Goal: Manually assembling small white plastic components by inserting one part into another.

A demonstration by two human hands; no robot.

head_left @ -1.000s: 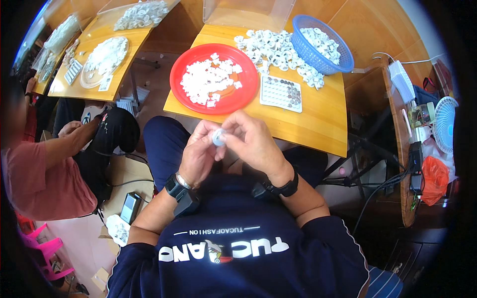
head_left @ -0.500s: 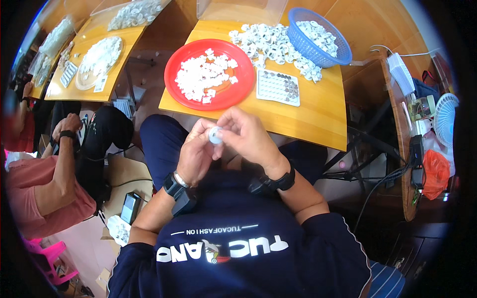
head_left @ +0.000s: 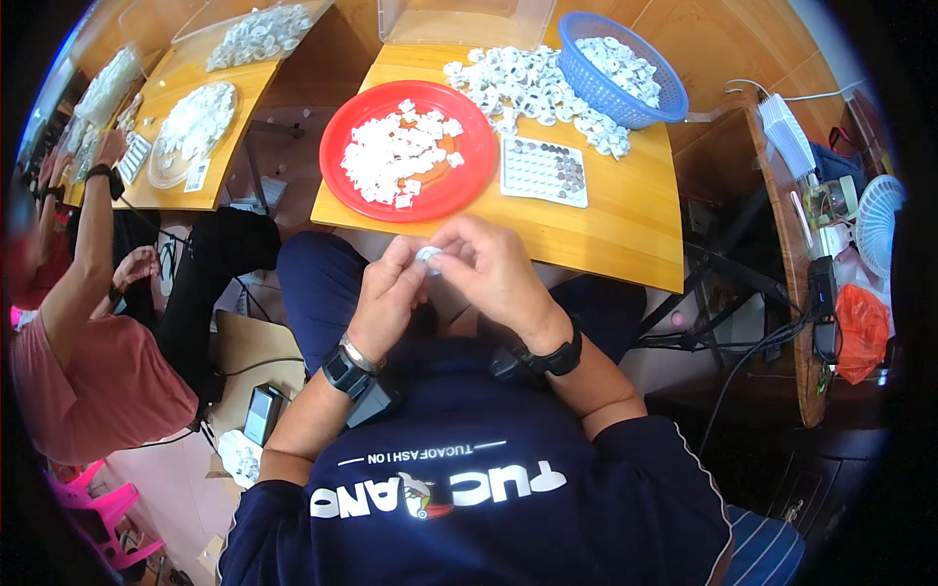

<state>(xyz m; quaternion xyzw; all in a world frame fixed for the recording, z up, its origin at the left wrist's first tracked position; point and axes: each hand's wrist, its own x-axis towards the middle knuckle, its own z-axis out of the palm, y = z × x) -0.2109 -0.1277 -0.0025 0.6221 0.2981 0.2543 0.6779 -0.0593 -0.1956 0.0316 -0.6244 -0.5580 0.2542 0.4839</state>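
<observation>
The left hand (head_left: 386,298) and the right hand (head_left: 498,273) meet over the lap, just near of the worktop (head_left: 625,230) edge. Between them sits a small white part (head_left: 427,256), pinched by the fingers of both hands, which are closed tightly around it. On the worktop, far of the hands, a red plate (head_left: 469,186) holds a heap of small white pieces. To its right lies a white tray (head_left: 544,171) with rows of small round parts. Farther right, a blue basket (head_left: 586,83) holds white rings, with more rings (head_left: 518,83) loose beside it. At the left, another person (head_left: 93,332) sits at a second table (head_left: 220,166)
</observation>
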